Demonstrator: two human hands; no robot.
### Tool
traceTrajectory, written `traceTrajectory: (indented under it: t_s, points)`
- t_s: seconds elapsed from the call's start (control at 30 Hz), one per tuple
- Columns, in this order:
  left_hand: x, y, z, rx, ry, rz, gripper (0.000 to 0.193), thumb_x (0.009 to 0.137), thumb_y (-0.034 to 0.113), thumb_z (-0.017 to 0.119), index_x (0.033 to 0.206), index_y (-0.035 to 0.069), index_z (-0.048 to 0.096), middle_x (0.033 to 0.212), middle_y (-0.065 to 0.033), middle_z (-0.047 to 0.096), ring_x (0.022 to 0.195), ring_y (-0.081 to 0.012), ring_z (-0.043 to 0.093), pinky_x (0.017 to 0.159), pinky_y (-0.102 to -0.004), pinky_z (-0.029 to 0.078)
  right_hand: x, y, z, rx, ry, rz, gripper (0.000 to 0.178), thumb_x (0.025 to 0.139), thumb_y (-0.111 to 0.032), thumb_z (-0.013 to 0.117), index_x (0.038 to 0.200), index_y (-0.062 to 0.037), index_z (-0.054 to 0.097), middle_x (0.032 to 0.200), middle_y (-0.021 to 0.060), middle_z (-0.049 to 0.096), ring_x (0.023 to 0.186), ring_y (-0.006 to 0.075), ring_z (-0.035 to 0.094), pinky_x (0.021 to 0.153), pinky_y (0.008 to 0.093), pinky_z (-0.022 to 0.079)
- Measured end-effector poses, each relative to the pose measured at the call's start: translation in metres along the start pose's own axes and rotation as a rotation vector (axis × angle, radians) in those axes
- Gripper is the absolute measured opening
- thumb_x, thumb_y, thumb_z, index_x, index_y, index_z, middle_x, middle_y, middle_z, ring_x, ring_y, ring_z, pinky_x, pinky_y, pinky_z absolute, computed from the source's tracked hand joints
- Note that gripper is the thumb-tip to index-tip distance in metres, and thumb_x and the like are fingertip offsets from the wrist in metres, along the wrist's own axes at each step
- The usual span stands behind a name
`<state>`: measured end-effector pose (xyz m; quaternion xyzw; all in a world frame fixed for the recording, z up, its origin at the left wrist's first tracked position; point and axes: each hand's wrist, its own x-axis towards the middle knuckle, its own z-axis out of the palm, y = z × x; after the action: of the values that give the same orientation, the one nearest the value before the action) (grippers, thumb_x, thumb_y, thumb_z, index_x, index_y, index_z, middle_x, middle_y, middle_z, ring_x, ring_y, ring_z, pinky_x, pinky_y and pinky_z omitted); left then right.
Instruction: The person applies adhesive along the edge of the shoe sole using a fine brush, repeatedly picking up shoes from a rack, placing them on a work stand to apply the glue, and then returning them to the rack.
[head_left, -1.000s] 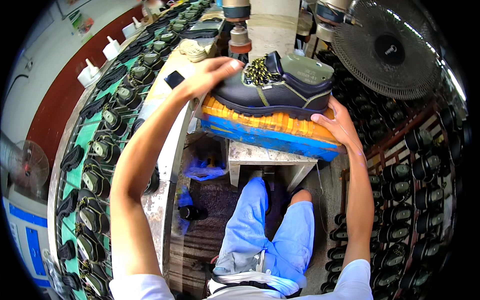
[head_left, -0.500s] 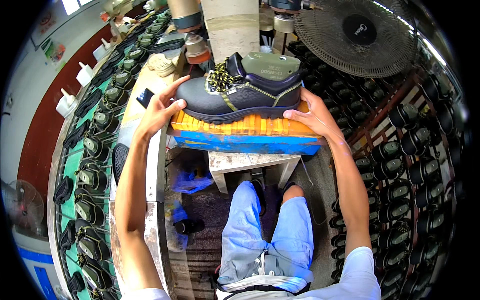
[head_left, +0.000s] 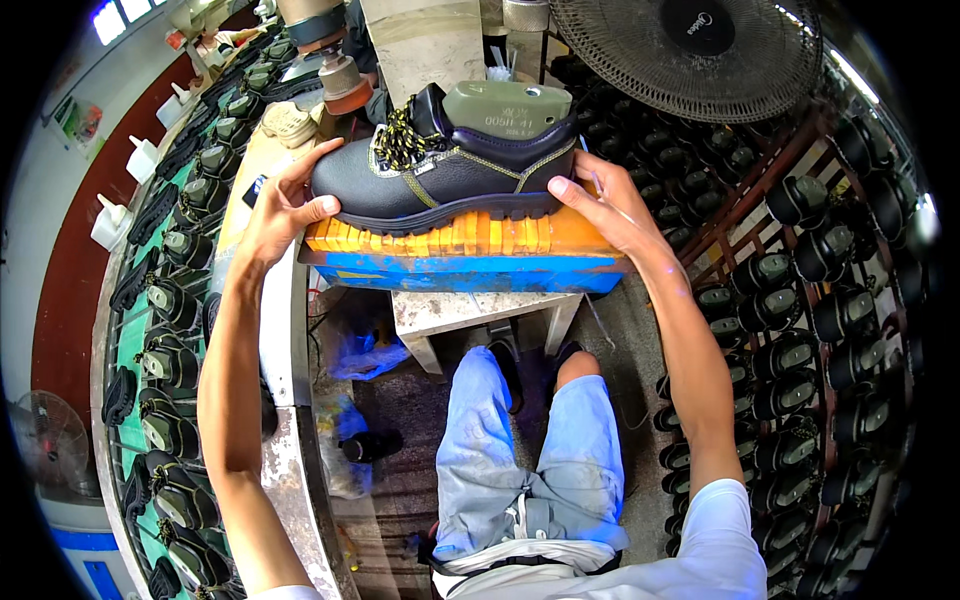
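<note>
A black leather work shoe (head_left: pixel 390 185) with yellow stitching and black-and-yellow laces rests sole-down on a block with orange ribbed padding (head_left: pixel 440 238) over a blue base (head_left: pixel 450 275). A green shoe last (head_left: pixel 510 108) fills its opening. The toe points left. My left hand (head_left: pixel 292 205) grips the toe end, thumb at the sole's edge and fingers behind. At the heel, my right hand (head_left: pixel 605 200) holds on with its thumb along the sole edge and the fingers behind, partly hidden.
On the left, a green conveyor (head_left: pixel 128 345) carries several shoes and soles, with white squeeze bottles (head_left: pixel 110 222) beyond it. A shoe rack (head_left: pixel 790 390) fills the right side below a large fan (head_left: pixel 690 50). A machine head with a reddish-brown pad (head_left: pixel 347 92) hangs behind the shoe.
The view has shifted, so the shoe, block and both hands appear a little further left and higher. Both hands keep their hold on the shoe.
</note>
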<state>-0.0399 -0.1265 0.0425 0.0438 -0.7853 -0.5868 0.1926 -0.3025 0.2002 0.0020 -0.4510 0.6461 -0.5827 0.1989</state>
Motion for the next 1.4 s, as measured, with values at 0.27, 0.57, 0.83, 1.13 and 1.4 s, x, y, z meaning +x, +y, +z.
traceTrajectory:
  t_s: [0.27, 0.57, 0.83, 1.13, 1.4]
  points:
    - [0.001, -0.006, -0.011, 0.116, -0.050, -0.001, 0.107, 0.064, 0.007, 0.093, 0.159, 0.006, 0.044, 0.150, -0.0085, 0.059, 0.134, -0.0212, 0.057, 0.119, -0.0372, 0.041, -0.001, -0.002, 0.001, 0.021, 0.004, -0.021, 0.059, 0.099, -0.029, 0.074, 0.144, 0.0061, 0.057, 0.128, 0.0124, 0.071, 0.117, 0.0168, 0.064, 0.105, 0.0332, 0.049]
    - [0.021, -0.004, -0.010, 0.130, -0.094, -0.033, 0.096, 0.067, -0.005, 0.083, 0.156, 0.004, 0.049, 0.148, -0.0108, 0.060, 0.134, -0.0202, 0.056, 0.116, -0.0328, 0.041, -0.008, 0.013, -0.019, 0.107, 0.014, -0.133, 0.050, 0.097, -0.027, 0.078, 0.136, 0.0013, 0.064, 0.122, 0.0112, 0.074, 0.110, 0.0180, 0.068, 0.100, 0.0356, 0.055]
    - [-0.020, -0.019, -0.005, 0.329, 0.003, 0.291, 0.067, 0.096, 0.013, 0.064, 0.158, -0.001, 0.043, 0.155, -0.0198, 0.051, 0.138, -0.0301, 0.054, 0.109, -0.0370, 0.046, 0.019, 0.032, -0.005, -0.018, 0.018, -0.290, 0.061, 0.097, -0.026, 0.077, 0.145, 0.0044, 0.055, 0.132, 0.0163, 0.070, 0.128, 0.0224, 0.062, 0.110, 0.0396, 0.049]
    - [-0.069, -0.065, 0.026, 0.438, 0.426, 0.238, 0.064, 0.107, 0.033, 0.064, 0.159, 0.002, 0.044, 0.159, -0.0186, 0.048, 0.133, -0.0304, 0.055, 0.113, -0.0411, 0.044, -0.101, 0.152, -0.007, 0.204, 0.858, 0.139, 0.079, 0.110, -0.067, 0.025, 0.155, -0.0056, 0.045, 0.076, 0.0037, 0.055, 0.070, 0.0182, 0.052, 0.073, 0.0377, 0.048]
    - [-0.173, 0.014, 0.181, 0.715, 0.782, 0.324, 0.056, 0.096, 0.018, 0.070, 0.149, 0.004, 0.055, 0.146, -0.0217, 0.058, 0.128, -0.0353, 0.059, 0.101, -0.0423, 0.050, -0.129, 0.178, 0.112, 0.339, 0.533, 0.039, 0.030, 0.100, -0.030, 0.057, 0.113, -0.0095, 0.074, 0.090, 0.0010, 0.067, 0.076, 0.0150, 0.059, 0.068, 0.0324, 0.051]
